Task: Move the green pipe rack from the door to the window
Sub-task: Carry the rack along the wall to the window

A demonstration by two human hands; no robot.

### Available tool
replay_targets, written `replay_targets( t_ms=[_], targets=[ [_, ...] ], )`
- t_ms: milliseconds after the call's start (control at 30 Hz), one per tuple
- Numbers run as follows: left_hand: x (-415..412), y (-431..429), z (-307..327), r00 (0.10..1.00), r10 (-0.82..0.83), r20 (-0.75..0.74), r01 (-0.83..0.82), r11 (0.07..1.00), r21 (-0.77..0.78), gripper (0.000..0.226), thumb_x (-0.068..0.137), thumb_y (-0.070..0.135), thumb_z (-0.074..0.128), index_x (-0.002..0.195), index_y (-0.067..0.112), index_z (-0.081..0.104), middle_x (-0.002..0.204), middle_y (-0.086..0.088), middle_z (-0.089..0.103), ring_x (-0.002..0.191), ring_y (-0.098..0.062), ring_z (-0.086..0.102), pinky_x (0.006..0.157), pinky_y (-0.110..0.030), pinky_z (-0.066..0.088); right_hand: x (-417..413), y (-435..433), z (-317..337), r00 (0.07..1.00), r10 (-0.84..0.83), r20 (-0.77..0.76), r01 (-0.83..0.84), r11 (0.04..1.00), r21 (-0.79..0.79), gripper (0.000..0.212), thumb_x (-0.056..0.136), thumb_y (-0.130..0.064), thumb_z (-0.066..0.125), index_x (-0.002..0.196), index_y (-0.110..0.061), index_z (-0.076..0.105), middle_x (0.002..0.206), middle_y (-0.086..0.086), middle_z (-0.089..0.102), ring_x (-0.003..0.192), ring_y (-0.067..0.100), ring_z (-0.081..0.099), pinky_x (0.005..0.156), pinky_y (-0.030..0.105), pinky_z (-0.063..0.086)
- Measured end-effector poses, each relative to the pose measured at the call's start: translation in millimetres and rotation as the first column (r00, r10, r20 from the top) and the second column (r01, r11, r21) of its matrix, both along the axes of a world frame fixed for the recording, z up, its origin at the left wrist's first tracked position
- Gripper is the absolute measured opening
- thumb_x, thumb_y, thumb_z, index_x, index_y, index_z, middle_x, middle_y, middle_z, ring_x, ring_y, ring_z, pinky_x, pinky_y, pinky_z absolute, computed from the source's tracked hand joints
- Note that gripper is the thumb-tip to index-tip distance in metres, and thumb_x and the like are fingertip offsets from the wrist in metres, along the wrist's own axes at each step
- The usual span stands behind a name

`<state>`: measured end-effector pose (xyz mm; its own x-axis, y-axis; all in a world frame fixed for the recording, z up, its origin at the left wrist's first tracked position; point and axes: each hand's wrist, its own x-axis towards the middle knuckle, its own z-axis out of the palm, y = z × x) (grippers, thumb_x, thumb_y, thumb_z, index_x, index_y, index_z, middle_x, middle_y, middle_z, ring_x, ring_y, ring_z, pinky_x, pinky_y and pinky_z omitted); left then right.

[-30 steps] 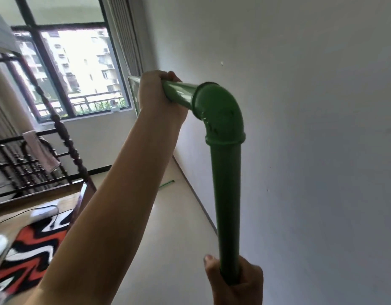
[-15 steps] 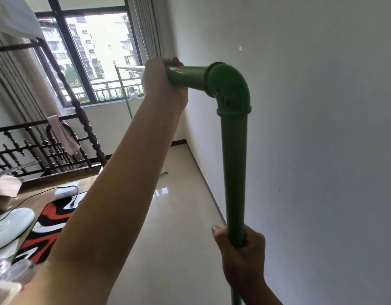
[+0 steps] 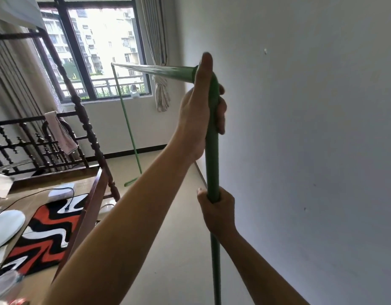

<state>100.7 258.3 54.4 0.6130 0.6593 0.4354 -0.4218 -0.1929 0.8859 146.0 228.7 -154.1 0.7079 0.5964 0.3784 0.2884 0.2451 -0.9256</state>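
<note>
I hold the green pipe rack (image 3: 212, 164) by its near upright post. My left hand (image 3: 201, 111) wraps the top of that post at the elbow joint and covers the joint. My right hand (image 3: 216, 208) grips the same post lower down. The top bar (image 3: 155, 70) runs away from me toward the window (image 3: 106, 51). The far upright (image 3: 128, 130) hangs down from the bar's end, and its foot (image 3: 130, 183) is at floor level near the bed corner. The lower part of the near post runs out of the frame's bottom.
A white wall (image 3: 300, 128) runs close along the right. A dark wooden bed frame (image 3: 87, 133) with a post stands on the left, a patterned mat (image 3: 47, 234) and a white fan base (image 3: 5, 227) on it. A tied curtain (image 3: 161, 95) hangs beside the window. Beige floor (image 3: 168, 238) lies between.
My left hand has shifted from the top bar onto the elbow joint and upper post. My right hand now sits higher in view. The far upright and the window show more fully.
</note>
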Motion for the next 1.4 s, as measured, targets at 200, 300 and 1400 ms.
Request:
replay_targets(
  t_ms=[200,300,1400],
  targets=[
    [20,37,0,0.985,-0.156,-0.068,0.154,0.987,-0.041,0.046,0.092,0.058,0.053,0.065,0.021,0.047,0.044,0.005,0.039,0.037,-0.013,0.033,0.045,-0.023,0.030,1,23,-52,0.988,-0.096,-0.121,0.085,0.992,-0.093,0.039,0.086,-0.045,0.063,0.057,-0.023,0.048,0.044,-0.005,0.046,0.042,0.014,0.048,0.048,0.027,0.050],
    [36,55,4,0.885,-0.464,-0.034,0.457,0.881,-0.122,0.038,0.074,0.048,0.072,0.077,0.015,0.054,0.042,0.007,0.048,0.035,-0.011,0.044,0.041,-0.019,0.035,17,32,-65,0.984,-0.109,-0.144,0.094,0.990,-0.105,0.044,0.086,-0.036,0.067,0.050,-0.021,0.045,0.039,-0.006,0.044,0.040,0.009,0.044,0.046,0.020,0.045],
    [165,85,9,0.769,0.632,-0.092,-0.608,0.769,0.200,0.048,0.098,0.058,0.044,0.081,0.014,0.047,0.069,-0.013,0.046,0.059,-0.020,0.050,0.062,-0.033,0.049,165,101,-69,0.966,0.247,-0.078,-0.257,0.953,-0.164,0.046,0.078,-0.012,0.072,0.045,-0.020,0.042,0.040,-0.004,0.035,0.041,0.013,0.038,0.044,0.034,0.039]
  ],
)
